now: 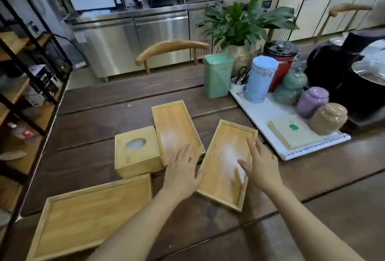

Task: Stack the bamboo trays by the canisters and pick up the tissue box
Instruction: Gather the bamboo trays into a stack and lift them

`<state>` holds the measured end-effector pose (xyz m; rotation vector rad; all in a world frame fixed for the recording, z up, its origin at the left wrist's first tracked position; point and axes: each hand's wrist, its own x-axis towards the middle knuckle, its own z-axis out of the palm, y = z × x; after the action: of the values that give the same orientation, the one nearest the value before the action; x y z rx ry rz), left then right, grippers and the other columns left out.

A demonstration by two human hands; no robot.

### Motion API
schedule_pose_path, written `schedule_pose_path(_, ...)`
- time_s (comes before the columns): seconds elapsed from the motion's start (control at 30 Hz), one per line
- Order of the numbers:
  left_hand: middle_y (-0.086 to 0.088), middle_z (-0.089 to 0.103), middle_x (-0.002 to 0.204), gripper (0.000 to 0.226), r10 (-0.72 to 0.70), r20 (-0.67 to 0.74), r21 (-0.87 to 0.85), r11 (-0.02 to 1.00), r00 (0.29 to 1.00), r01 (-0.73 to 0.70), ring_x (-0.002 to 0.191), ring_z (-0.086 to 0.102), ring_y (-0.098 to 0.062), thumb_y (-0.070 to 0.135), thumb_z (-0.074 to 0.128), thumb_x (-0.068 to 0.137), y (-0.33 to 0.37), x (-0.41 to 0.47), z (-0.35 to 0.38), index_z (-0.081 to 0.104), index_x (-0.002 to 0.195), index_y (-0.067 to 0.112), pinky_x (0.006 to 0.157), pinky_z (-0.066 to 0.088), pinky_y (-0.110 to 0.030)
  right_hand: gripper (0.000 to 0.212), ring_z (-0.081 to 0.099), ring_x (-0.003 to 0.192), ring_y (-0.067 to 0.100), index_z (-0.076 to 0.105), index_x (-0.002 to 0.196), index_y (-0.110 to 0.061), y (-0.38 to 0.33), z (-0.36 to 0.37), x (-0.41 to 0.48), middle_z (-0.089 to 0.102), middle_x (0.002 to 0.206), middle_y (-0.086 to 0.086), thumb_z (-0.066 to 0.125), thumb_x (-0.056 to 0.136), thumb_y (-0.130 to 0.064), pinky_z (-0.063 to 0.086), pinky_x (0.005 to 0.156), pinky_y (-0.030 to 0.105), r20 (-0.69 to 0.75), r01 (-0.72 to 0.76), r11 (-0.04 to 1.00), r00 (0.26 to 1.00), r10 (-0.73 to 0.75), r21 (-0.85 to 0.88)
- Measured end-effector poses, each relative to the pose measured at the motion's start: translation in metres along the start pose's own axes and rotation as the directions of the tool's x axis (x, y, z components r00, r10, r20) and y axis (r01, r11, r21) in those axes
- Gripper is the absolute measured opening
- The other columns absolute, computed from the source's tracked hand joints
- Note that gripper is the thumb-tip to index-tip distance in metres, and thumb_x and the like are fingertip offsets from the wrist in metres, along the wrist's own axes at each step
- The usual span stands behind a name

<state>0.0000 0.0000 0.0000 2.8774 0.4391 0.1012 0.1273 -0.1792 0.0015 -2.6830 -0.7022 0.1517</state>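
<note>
Three bamboo trays lie on the dark wooden table. The right tray [220,175] sits tilted in front of me, the middle tray [174,123] lies behind it, and the large tray [89,212] rests at the near left. A bamboo tissue box [136,152] with an oval slot stands between the large and middle trays. My left hand [183,169] hovers with fingers apart over the near end of the middle tray, beside the right tray's left rim. My right hand [260,162] is spread above the right tray's right rim. Neither hand holds anything.
Several canisters [260,79] stand on a white mat [268,112] at the right, with a green bin [217,75], a potted plant [241,25], a stack of green napkins [293,131] and black appliances [343,68]. A chair back [170,49] stands behind the table, shelving [23,85] at the left.
</note>
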Motion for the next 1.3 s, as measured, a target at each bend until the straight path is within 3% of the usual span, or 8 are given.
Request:
schedule_pose_path(0.17,-0.008,0.002,0.163,0.079,-0.277,0.309,-0.162,0.927,0.91,0.337,0.15,0.001,-0.023,0.041,0.045,0.095,0.019,-0.005,0.034,0.0,0.154,0.014,0.12,0.005,-0.036,0.068,0.046,0.127,0.033,0.035,0.136,-0.008,0.001,0.031,-0.019,0.048,0.139,0.013,0.064,0.081,-0.037,0.039,0.098,0.045,0.211,-0.406,0.882,0.908,0.361,0.24)
schedule_pose_path(0.33,-0.008,-0.008,0.163,0.083,-0.357,0.462,-0.3,0.798,0.812,0.522,0.15,-0.008,-0.021,0.036,0.047,0.096,0.036,-0.003,0.044,-0.004,0.154,0.008,0.119,0.001,-0.033,0.07,0.05,0.123,0.031,0.04,0.132,-0.01,-0.013,0.05,-0.022,0.053,0.131,0.009,0.07,0.072,-0.029,0.041,0.101,0.047,0.233,-0.427,0.826,0.902,0.363,0.368)
schedule_pose_path(0.43,-0.009,0.012,0.162,0.073,-0.416,0.484,-0.414,0.666,0.77,0.62,0.149,0.008,-0.025,0.032,0.048,0.095,0.047,0.003,0.044,0.011,0.153,0.007,0.121,0.011,-0.036,0.084,0.048,0.125,0.032,0.037,0.133,-0.014,-0.014,0.068,-0.014,0.052,0.132,0.011,0.068,0.059,-0.035,0.042,0.101,0.053,0.238,-0.487,0.703,0.872,0.429,0.519)
schedule_pose_path(0.57,-0.009,0.055,0.133,0.053,-0.489,0.525,-0.555,0.425,0.697,0.715,0.125,0.048,-0.031,0.034,0.049,0.084,0.051,0.013,0.04,0.046,0.133,0.015,0.104,0.041,-0.047,0.092,0.053,0.119,0.032,0.041,0.127,-0.019,-0.005,0.075,0.001,0.056,0.128,0.008,0.065,0.042,-0.046,0.041,0.099,0.059,0.317,-0.574,0.484,0.798,0.513,0.66)
schedule_pose_path(0.7,-0.011,0.052,0.137,0.055,-0.529,0.585,-0.585,0.251,0.615,0.772,0.125,0.049,-0.033,0.024,0.05,0.088,0.048,0.021,0.034,0.04,0.139,0.007,0.104,0.042,-0.041,0.078,0.047,0.124,0.039,0.031,0.137,-0.009,-0.015,0.04,0.006,0.048,0.136,0.016,0.068,0.071,-0.03,0.035,0.105,0.052,0.405,-0.67,0.401,0.717,0.567,0.625)
schedule_pose_path(0.9,-0.012,0.061,0.116,0.037,-0.453,0.701,-0.614,0.01,0.551,0.79,0.102,0.059,-0.028,0.019,0.051,0.093,0.049,0.027,0.033,0.048,0.127,0.007,0.079,0.048,-0.035,0.038,0.056,0.095,0.033,0.051,0.123,0.005,0.003,0.035,0.016,0.059,0.104,0.018,0.054,0.089,-0.013,0.042,0.077,0.036,0.461,-0.696,0.339,0.691,0.556,0.633)
schedule_pose_path(1.17,-0.001,0.057,0.13,0.04,-0.452,0.451,-0.785,0.209,0.77,0.582,0.118,0.055,-0.019,0.037,0.044,0.098,0.028,0.044,0.01,0.046,0.134,0.019,0.1,0.046,-0.039,0.024,0.047,0.08,0.025,0.048,0.076,-0.01,-0.023,0.012,0.061,0.051,0.076,0.004,0.042,0.097,-0.02,0.033,0.067,0.033,0.145,-0.386,0.715,0.915,0.377,0.583)
schedule_pose_path(1.3,0.001,0.035,0.153,0.068,-0.565,0.277,-0.787,0.331,0.777,0.521,0.14,0.035,-0.02,0.056,0.045,0.091,-0.008,0.06,-0.006,0.032,0.148,0.02,0.113,0.032,-0.047,0.037,0.044,0.066,0.021,0.039,0.06,-0.017,-0.054,0.009,0.105,0.046,0.066,0.001,0.043,0.097,-0.018,0.03,0.055,0.031,0.122,-0.275,0.783,0.96,0.251,0.558)
